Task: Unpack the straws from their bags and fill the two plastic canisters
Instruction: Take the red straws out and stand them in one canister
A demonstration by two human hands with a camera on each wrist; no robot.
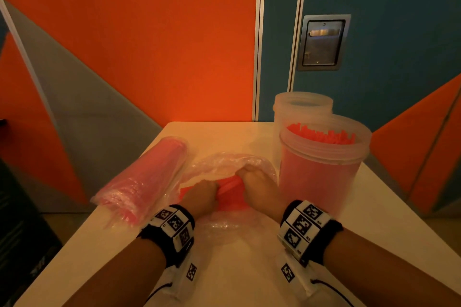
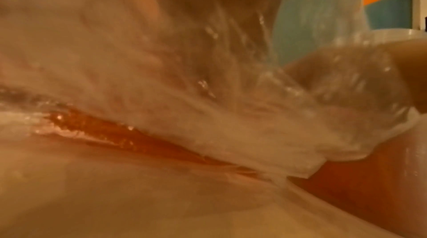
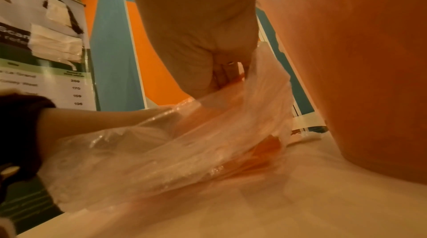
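Centrally, both hands, left hand [image 1: 202,194] and right hand [image 1: 254,182], clench the red straws [image 1: 228,185] inside the opened bag [image 1: 224,161]; empty canister [image 1: 303,107] stands upper right, nearer the right hand.

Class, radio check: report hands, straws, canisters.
Both hands, left and right, gripping straws in the opened bag. Near canister full, far canister looks empty. Second bag unopened.

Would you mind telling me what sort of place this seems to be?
Probably a public or commercial interior, perhaps a cafe or canteen corner. A small white table stands against bold orange wall panels, with a teal door and metal recessed latch behind, and a printed notice board nearby.
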